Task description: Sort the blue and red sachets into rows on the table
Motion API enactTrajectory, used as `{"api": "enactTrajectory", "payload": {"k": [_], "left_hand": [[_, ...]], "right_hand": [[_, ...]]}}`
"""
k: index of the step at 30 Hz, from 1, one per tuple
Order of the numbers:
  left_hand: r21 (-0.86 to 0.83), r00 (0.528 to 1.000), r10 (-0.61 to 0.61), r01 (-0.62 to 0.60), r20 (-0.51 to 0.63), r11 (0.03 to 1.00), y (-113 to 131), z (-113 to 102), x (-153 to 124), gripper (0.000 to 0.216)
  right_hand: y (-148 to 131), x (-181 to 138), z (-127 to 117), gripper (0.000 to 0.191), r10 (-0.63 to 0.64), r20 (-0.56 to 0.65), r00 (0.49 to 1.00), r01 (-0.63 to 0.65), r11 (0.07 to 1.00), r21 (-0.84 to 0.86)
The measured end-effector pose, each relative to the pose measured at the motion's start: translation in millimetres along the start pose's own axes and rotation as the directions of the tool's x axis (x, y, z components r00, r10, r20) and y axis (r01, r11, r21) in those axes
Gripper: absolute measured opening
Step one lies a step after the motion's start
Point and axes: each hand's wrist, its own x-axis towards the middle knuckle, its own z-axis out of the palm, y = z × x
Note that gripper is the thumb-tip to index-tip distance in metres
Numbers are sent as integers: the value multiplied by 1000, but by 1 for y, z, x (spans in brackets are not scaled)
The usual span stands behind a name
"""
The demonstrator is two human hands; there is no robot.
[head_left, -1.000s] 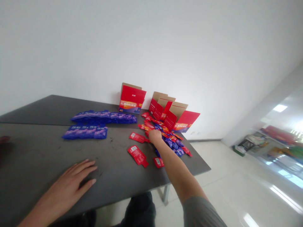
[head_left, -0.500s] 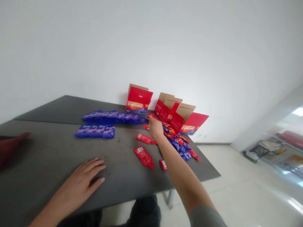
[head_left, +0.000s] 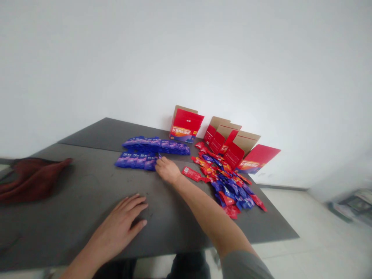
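Note:
My right hand is closed at the right end of a short front row of purple sachets. A small blue-purple tip shows above its fingers, apparently a sachet, mostly hidden by the hand. Behind lies a longer row of overlapping purple sachets. My left hand rests on the dark table with its fingers stretched out, holding nothing. Just right of my right hand lies a single red spouted pouch, label side up. My right forearm covers part of the table.
A mixed heap of red and purple sachets lies at the right. Behind it stand several opened red cartons, and another red carton stands farther left by the wall. A dark red cloth lies at the table's left.
My right hand has moved from the right end of the back row to the right end of the front row. The view has turned left, showing more of the red cloth.

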Motion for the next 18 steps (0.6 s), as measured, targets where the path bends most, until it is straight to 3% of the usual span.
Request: {"api": "enactTrajectory", "payload": {"k": [18], "left_hand": [[10,999,-19,18,45,1000,-2,2,-1,47]], "right_hand": [[-10,8,39,20,105,-25,994,-103,993,56]]}}
